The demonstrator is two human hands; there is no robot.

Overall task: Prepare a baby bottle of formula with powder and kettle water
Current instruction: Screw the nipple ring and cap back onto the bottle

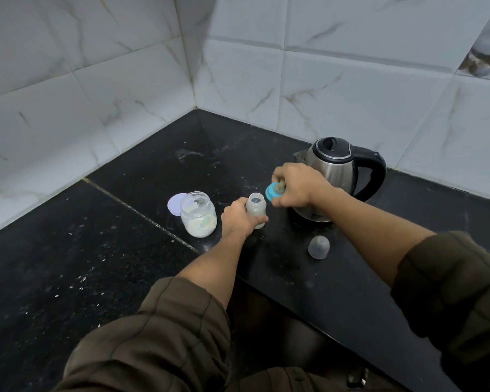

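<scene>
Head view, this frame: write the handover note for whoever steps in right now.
Left hand: holds the baby bottle upright on the black counter, mouth open.
Right hand: fingers closed on the teal nipple ring, held beside the bottle mouth, not on it.
Powder jar stands open left of the bottle, its lid behind it.
Kettle stands behind the right hand, lid shut.
Clear cap lies on the counter.
Contents of the bottle unclear.
Left: ring on, cap on.

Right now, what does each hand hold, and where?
Left hand grips the bottle around its body; right hand holds the teal nipple ring by its nipple end.
</scene>
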